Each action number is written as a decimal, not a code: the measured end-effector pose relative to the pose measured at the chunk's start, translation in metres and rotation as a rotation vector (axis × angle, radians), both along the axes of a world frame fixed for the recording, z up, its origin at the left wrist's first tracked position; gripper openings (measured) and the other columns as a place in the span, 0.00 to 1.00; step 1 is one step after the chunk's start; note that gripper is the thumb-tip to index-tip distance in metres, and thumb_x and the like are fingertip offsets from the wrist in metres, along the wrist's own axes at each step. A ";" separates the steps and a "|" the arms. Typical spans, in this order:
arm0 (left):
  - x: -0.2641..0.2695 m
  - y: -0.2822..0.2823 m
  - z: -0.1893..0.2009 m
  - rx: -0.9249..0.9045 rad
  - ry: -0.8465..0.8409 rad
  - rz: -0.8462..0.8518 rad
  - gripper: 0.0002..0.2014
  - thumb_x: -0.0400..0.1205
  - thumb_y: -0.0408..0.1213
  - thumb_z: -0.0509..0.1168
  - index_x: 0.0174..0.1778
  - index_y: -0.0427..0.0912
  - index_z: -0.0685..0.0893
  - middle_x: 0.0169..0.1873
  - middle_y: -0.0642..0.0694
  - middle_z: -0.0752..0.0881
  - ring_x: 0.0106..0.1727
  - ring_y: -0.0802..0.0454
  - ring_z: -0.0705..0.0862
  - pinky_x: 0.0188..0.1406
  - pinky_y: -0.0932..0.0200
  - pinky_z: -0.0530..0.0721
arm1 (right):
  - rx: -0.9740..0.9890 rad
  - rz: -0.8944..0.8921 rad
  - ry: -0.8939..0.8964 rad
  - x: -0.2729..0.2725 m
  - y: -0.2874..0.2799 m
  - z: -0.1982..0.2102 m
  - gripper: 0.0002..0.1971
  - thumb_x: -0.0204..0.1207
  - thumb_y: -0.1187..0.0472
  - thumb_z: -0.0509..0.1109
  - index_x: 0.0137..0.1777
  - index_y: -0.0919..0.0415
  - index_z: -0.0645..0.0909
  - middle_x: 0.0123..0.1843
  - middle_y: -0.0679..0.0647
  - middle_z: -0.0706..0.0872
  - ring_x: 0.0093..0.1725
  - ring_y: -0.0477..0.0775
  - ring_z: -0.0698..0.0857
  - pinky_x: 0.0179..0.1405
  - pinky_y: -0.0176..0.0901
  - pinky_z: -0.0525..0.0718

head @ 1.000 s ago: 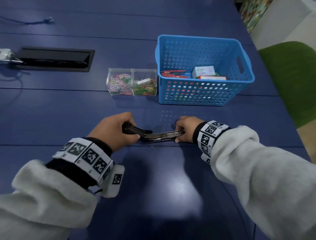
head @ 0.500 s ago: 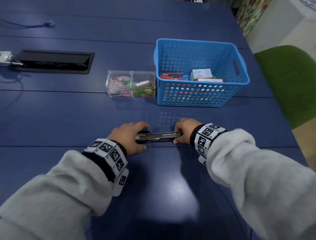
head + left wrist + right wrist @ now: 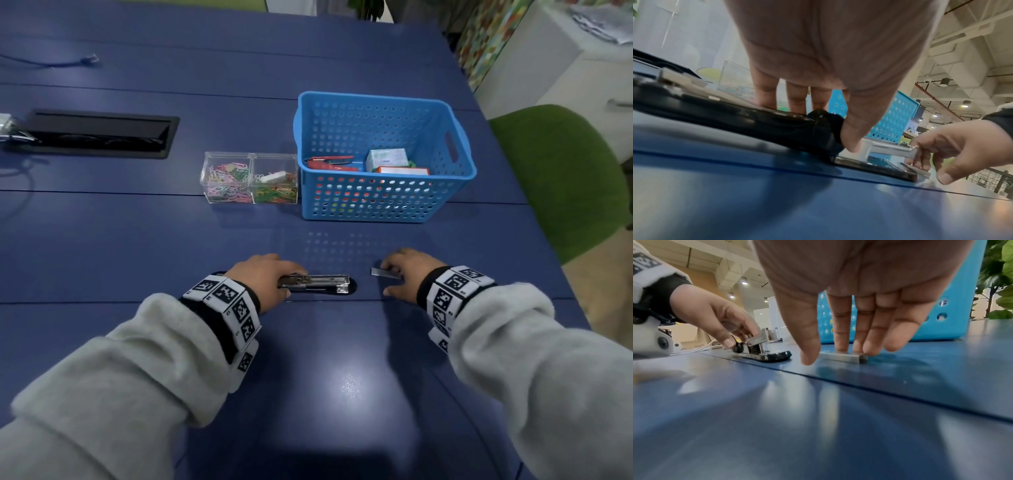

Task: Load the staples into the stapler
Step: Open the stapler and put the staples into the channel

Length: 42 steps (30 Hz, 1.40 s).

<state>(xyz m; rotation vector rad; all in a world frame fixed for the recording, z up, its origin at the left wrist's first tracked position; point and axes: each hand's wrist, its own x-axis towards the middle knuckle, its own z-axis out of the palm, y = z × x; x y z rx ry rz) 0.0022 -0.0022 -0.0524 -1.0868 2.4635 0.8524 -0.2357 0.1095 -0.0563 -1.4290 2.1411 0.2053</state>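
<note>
— Right hand (image 3: 404, 274): fingers straight, tips on the strip of staples (image 3: 385, 272), not lifted yet. How far along?

— Early. Left hand (image 3: 265, 279) grips the stapler (image 3: 317, 283) (folded open, channel bare) just left of the strip, near the table's (image 3: 102, 240) right edge. Loading and closing remain.

— Counts?

— One basket (image 3: 376, 202), two clear clip boxes (image 3: 249, 178), one stapler, one strip.

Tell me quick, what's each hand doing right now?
Left hand: grips the black and silver metal stapler.
Right hand: open, straight fingers touching the grey metal staple strip.
</note>
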 end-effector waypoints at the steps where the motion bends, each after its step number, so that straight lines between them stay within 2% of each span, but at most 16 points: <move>1: 0.000 0.000 0.000 0.002 -0.004 -0.003 0.22 0.77 0.41 0.65 0.65 0.67 0.74 0.60 0.47 0.80 0.64 0.44 0.78 0.66 0.43 0.78 | -0.008 0.008 0.004 0.000 -0.001 -0.001 0.23 0.67 0.55 0.76 0.62 0.57 0.78 0.61 0.59 0.79 0.59 0.61 0.81 0.64 0.51 0.81; 8: 0.000 -0.001 -0.003 -0.001 0.004 -0.007 0.22 0.77 0.41 0.64 0.64 0.67 0.75 0.60 0.47 0.80 0.63 0.44 0.78 0.65 0.43 0.78 | -0.043 0.024 0.040 -0.005 -0.008 -0.006 0.10 0.70 0.58 0.71 0.51 0.57 0.82 0.56 0.58 0.82 0.57 0.61 0.81 0.59 0.52 0.82; 13: 0.001 -0.001 -0.003 0.003 0.010 0.002 0.22 0.77 0.40 0.64 0.64 0.67 0.75 0.60 0.47 0.80 0.64 0.44 0.78 0.66 0.44 0.78 | -0.032 0.009 0.044 -0.004 -0.004 -0.002 0.09 0.70 0.58 0.69 0.50 0.58 0.83 0.54 0.57 0.83 0.56 0.61 0.82 0.56 0.49 0.82; 16: 0.001 -0.001 -0.003 0.007 0.013 0.004 0.22 0.77 0.41 0.64 0.64 0.67 0.75 0.61 0.47 0.80 0.64 0.44 0.78 0.66 0.44 0.78 | -0.127 -0.055 -0.021 0.004 -0.002 0.008 0.08 0.69 0.56 0.70 0.46 0.57 0.83 0.45 0.52 0.83 0.50 0.58 0.84 0.55 0.49 0.85; 18: 0.001 -0.001 -0.003 0.005 0.010 0.004 0.21 0.77 0.41 0.65 0.64 0.67 0.75 0.60 0.47 0.80 0.63 0.44 0.79 0.65 0.43 0.79 | -0.215 -0.048 -0.094 0.017 -0.004 0.016 0.09 0.70 0.56 0.71 0.48 0.55 0.84 0.42 0.48 0.81 0.44 0.53 0.83 0.55 0.49 0.85; 21: 0.002 -0.001 -0.002 0.009 0.004 0.006 0.22 0.77 0.41 0.65 0.65 0.66 0.75 0.61 0.47 0.80 0.63 0.44 0.79 0.65 0.43 0.79 | -0.258 0.123 -0.137 0.040 -0.012 0.026 0.16 0.72 0.56 0.69 0.60 0.56 0.82 0.47 0.53 0.84 0.49 0.55 0.81 0.57 0.49 0.83; 23: 0.002 -0.002 -0.002 0.013 0.007 0.008 0.22 0.77 0.41 0.65 0.65 0.66 0.74 0.61 0.47 0.79 0.64 0.44 0.78 0.65 0.43 0.79 | -0.253 0.237 -0.123 0.052 -0.018 0.030 0.14 0.74 0.56 0.67 0.58 0.58 0.83 0.52 0.57 0.85 0.54 0.59 0.81 0.55 0.49 0.82; 26: 0.002 -0.001 -0.003 0.008 0.007 0.003 0.22 0.77 0.42 0.64 0.65 0.67 0.74 0.61 0.47 0.80 0.64 0.44 0.78 0.64 0.43 0.79 | -0.202 0.317 -0.068 0.061 -0.026 0.031 0.12 0.75 0.56 0.65 0.53 0.58 0.84 0.52 0.58 0.83 0.56 0.60 0.80 0.51 0.47 0.79; 33: 0.002 -0.002 -0.005 -0.008 0.004 -0.008 0.21 0.77 0.42 0.64 0.64 0.67 0.74 0.60 0.48 0.79 0.63 0.44 0.78 0.63 0.43 0.79 | -0.119 0.357 -0.026 0.069 -0.033 0.027 0.14 0.75 0.56 0.63 0.57 0.57 0.83 0.55 0.58 0.82 0.59 0.60 0.79 0.56 0.51 0.81; 42: 0.002 -0.003 -0.006 -0.028 0.012 -0.029 0.22 0.77 0.42 0.64 0.65 0.68 0.74 0.62 0.48 0.79 0.65 0.44 0.77 0.63 0.46 0.77 | -0.112 0.349 -0.027 0.072 -0.032 0.022 0.13 0.75 0.56 0.63 0.57 0.57 0.83 0.54 0.58 0.82 0.57 0.61 0.80 0.51 0.48 0.80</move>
